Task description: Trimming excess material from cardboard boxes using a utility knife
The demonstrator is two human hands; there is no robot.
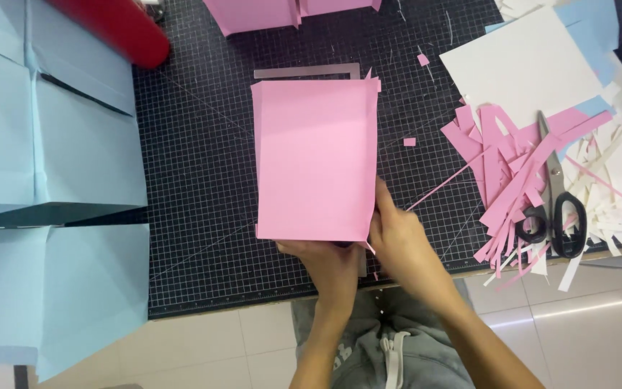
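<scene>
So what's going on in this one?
A person is working a folded pink paper sheet on a black gridded cutting mat. The left hand grips its near edge from below, while the right hand pinches the near right corner. Black-handled scissors lie unused on a pile of pink and white paper strips to the right; light blue folded sheets sit left.

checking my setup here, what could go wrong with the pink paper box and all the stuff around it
1. Both hands, left hand and right hand, pinch the pink paper box at its near edge only; the thin walls could crease or buckle.
2. The scissors lie half buried in paper strips near the table edge, so a sweep could knock them off.
3. Loose strips could catch under the box.
</scene>
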